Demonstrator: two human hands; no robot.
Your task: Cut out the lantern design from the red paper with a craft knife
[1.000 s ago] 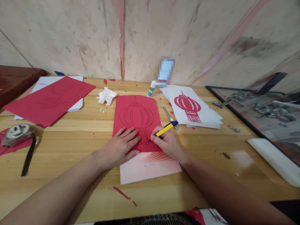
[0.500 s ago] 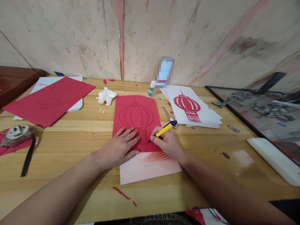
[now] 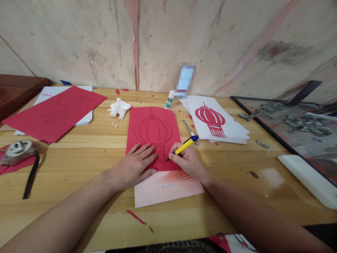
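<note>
- Across the lower left of the red paper point(image 3: 152, 131), my left hand point(image 3: 137, 164) lies palm down, fingers slightly spread and pointing up and to the right, its thumb by the bottom edge.
- Near it but apart, my right hand point(image 3: 187, 161) pinches a yellow and blue pen point(image 3: 186, 144), slanted, its tip at the fringe of a drawn lantern.
- Both my forearms are bare and angle inward from the lower corners.
- Under my hands, the red paper sits at the middle of the smooth, grained wooden table point(image 3: 237, 196), partly over a pale printed sheet point(image 3: 155, 198) with orange curved stripes.
- To the right, a slim cutter point(image 3: 189, 128) lies beside white sheets point(image 3: 233, 131) bearing a red lantern with white slits.
- Beyond the paper are a crumpled white tissue point(image 3: 119, 108) and an upright glue stick point(image 3: 170, 99) with a green label, too small for me to read.
- The pale sheet's blue writing is also illegible.
</note>
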